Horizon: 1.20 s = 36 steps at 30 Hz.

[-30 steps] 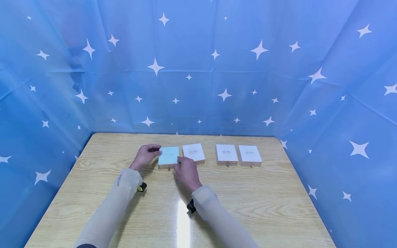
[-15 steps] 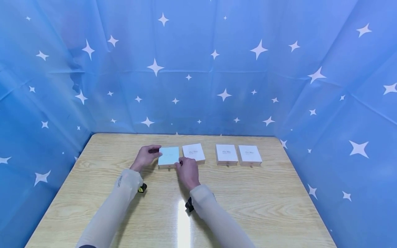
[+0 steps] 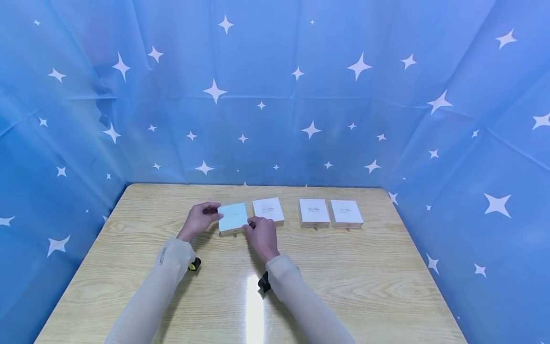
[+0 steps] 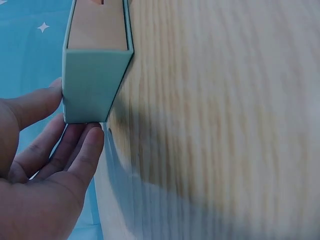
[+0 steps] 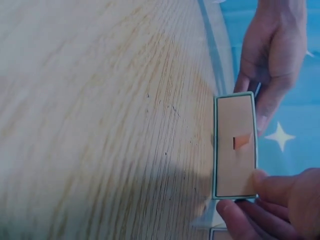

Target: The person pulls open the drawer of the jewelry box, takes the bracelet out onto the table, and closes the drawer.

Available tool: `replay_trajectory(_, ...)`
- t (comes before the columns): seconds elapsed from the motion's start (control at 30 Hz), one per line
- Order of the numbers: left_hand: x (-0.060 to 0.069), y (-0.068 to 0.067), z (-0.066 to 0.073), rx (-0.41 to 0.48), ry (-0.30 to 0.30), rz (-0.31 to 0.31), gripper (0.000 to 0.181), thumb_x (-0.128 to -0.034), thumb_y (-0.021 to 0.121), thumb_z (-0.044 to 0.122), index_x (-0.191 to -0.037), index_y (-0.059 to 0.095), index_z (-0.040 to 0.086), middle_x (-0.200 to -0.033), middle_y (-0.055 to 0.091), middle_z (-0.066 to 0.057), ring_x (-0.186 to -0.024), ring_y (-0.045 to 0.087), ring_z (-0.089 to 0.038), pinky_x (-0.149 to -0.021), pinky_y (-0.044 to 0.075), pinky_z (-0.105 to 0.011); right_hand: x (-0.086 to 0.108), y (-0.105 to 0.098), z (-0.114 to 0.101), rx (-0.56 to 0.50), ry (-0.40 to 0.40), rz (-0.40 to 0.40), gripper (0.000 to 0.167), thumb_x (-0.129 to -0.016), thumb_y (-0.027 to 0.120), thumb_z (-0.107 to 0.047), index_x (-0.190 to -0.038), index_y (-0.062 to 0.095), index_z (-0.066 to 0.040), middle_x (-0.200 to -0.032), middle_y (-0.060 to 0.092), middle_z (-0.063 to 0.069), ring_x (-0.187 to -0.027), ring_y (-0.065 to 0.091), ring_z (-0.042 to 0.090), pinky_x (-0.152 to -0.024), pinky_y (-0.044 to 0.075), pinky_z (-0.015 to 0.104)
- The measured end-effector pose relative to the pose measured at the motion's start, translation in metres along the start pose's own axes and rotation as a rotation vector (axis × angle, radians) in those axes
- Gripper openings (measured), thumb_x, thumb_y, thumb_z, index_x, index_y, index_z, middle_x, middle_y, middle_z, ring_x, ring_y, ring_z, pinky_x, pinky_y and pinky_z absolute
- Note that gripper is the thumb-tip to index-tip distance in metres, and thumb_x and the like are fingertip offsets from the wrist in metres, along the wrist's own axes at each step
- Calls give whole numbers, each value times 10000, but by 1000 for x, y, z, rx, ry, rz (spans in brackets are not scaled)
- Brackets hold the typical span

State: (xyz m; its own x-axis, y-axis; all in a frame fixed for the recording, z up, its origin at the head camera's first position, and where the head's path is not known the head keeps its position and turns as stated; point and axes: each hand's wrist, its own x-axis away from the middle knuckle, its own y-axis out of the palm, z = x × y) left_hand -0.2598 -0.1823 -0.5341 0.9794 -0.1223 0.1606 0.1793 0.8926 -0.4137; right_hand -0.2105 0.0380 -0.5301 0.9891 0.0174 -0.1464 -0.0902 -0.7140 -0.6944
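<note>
A pale mint drawer box [image 3: 233, 216] lies near the back of the table, left of centre, turned slightly. At its left end my left hand [image 3: 202, 220] holds it; in the left wrist view the thumb [image 4: 42, 105] touches the top edge and the fingertips touch the mint end wall [image 4: 92, 85]. My right hand [image 3: 263, 237] grips the front right corner between thumb and fingers. The right wrist view shows the beige drawer front [image 5: 235, 165] with a small orange pull tab [image 5: 242, 140], its drawer pushed in. Whether the box touches the table is unclear.
Just right of the mint box is a white box [image 3: 268, 210] with script lettering, set at a slant. Farther right, two similar white boxes [image 3: 314, 211] [image 3: 345, 212] stand side by side. A starry blue curtain [image 3: 275, 95] hangs behind the wood-grain table [image 3: 365, 277].
The mint box has turned slightly counter-clockwise, its left front corner coming nearer. Both hands keep their places at its sides, the left shifting a little left. The white boxes stay put.
</note>
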Motion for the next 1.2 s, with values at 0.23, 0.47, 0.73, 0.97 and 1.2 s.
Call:
replay_trajectory(0.23, 14, -2, -2, -14, -7, -2, 455, -964, 725, 245, -1374, 627, 75, -1288, 633, -170, -1165, 606, -297, -895, 556, -383, 4, -3, 7, -82, 33, -35, 231, -947, 739, -203, -1133, 786, -74, -1011, 798, 66, -944, 748, 183, -835, 621, 335)
replay_trajectory(0.47, 33, 5, -3, -25, -48, 23, 432, -930, 767, 264, -1301, 642, 81, -1207, 643, -138, -1074, 614, -266, -822, 549, -327, 10, -11, 10, -132, 87, -83, 229, -939, 751, -222, -1130, 788, -100, -1018, 790, 52, -941, 728, 172, -816, 612, 329)
replay_trajectory(0.73, 56, 16, -6, -34, -48, 57, 448, -891, 809, 268, -1243, 638, 51, -1164, 647, -147, -1043, 611, -265, -802, 536, -307, 11, -16, 18, -200, 126, -115, 193, -926, 769, -208, -1097, 806, -126, -1000, 796, 29, -970, 727, 163, -872, 604, 352)
replay_trajectory(0.97, 71, 28, -2, -74, -34, 112, 484, -877, 821, 238, -1283, 651, 36, -1167, 657, -153, -1031, 617, -251, -825, 534, -324, 9, -19, 21, -202, 134, -146, 183, -930, 763, -219, -1094, 810, -150, -1029, 798, 18, -1018, 720, 174, -904, 594, 354)
replay_trajectory(1.2, 86, 41, 3, -60, -47, 162, 526, -841, 853, 206, -1282, 649, 5, -1122, 660, -151, -1000, 631, -246, -825, 539, -304, 8, -25, 25, -205, 143, -216, 178, -957, 733, -242, -1111, 807, -193, -1062, 788, -13, -1053, 703, 167, -921, 586, 366)
